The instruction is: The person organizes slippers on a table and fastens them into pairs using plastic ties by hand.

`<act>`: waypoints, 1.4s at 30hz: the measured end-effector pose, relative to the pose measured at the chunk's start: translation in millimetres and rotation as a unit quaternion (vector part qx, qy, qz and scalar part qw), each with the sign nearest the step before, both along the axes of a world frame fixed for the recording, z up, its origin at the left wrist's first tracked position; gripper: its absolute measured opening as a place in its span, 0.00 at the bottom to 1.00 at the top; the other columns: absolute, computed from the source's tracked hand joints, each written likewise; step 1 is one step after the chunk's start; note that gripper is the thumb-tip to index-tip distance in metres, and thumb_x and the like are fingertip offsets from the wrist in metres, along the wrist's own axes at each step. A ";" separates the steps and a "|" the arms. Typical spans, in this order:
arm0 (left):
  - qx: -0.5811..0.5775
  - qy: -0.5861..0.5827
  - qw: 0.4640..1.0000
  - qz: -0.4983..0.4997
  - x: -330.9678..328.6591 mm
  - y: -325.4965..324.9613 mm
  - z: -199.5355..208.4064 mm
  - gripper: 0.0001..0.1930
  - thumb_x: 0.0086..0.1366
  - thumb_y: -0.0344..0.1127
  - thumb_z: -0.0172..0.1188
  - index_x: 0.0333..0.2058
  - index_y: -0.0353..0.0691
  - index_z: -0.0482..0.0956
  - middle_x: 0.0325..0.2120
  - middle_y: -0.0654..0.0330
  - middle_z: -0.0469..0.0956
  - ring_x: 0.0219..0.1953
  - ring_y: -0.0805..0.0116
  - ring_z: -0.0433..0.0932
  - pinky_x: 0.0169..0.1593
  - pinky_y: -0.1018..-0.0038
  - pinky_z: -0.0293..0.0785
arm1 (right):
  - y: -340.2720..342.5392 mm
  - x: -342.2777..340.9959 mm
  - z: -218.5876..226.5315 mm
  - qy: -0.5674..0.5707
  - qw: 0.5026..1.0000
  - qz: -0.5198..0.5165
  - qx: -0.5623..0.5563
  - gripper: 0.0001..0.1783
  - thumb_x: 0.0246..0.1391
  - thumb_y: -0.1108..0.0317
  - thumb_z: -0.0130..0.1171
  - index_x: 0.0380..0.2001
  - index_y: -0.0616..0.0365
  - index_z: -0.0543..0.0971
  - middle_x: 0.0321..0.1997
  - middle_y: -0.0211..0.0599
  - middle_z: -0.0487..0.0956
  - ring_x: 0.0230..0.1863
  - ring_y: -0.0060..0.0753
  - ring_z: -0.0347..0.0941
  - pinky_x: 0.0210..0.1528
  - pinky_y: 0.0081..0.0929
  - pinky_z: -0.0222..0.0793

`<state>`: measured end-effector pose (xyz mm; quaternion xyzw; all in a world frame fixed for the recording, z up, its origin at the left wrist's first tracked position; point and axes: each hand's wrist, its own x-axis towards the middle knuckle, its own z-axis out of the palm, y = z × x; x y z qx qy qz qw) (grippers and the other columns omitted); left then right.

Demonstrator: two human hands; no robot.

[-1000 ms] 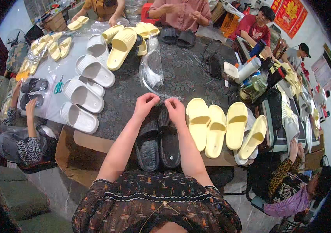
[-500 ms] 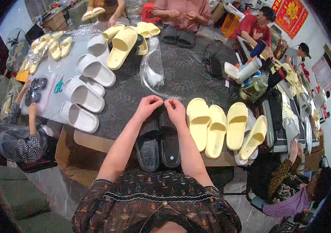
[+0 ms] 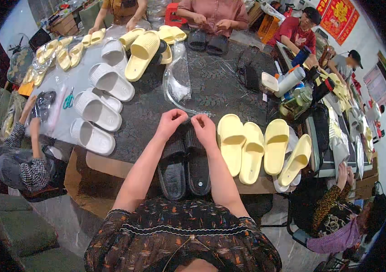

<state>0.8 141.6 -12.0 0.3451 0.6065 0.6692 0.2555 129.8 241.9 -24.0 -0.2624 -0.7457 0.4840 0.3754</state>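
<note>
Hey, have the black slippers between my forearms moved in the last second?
No. The black slippers show no visible shift in any direction, judged against the table; they lie in the same place at its near edge.

Two black slippers lie side by side.

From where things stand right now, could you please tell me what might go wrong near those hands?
The right hand is close beside the nearest yellow slipper, so a sideways move might knock it. Loose clear plastic lies just beyond the left hand and could catch on it. The black slippers lie close to the body, so leaning in might shift them.
</note>
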 end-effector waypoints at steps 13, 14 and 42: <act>-0.008 0.017 0.999 -0.038 0.7 4.6 -5.5 0.07 0.59 0.33 0.64 0.33 0.35 0.80 0.27 0.69 0.78 0.30 0.82 0.73 0.37 0.82 0.69 | -0.9 2.7 5.9 -0.004 1.000 -0.017 -0.015 0.09 0.52 0.65 0.62 0.30 0.61 0.79 0.24 0.36 0.78 0.27 0.29 0.74 0.32 0.27 0.70; -0.010 0.002 1.000 -0.023 -1.0 3.2 -4.3 0.07 0.59 0.33 0.64 0.33 0.35 0.80 0.27 0.69 0.78 0.31 0.82 0.73 0.37 0.82 0.70 | -1.1 3.4 7.9 0.004 1.000 -0.015 -0.027 0.09 0.52 0.66 0.62 0.30 0.61 0.79 0.25 0.37 0.78 0.27 0.30 0.74 0.33 0.28 0.70; 0.032 0.006 0.999 0.033 -1.9 3.4 -12.0 0.08 0.58 0.34 0.64 0.33 0.35 0.81 0.27 0.66 0.80 0.31 0.80 0.75 0.37 0.79 0.72 | -2.7 -0.5 0.0 0.028 1.000 0.006 -0.013 0.08 0.55 0.66 0.60 0.31 0.60 0.79 0.24 0.26 0.76 0.25 0.17 0.67 0.31 0.19 0.66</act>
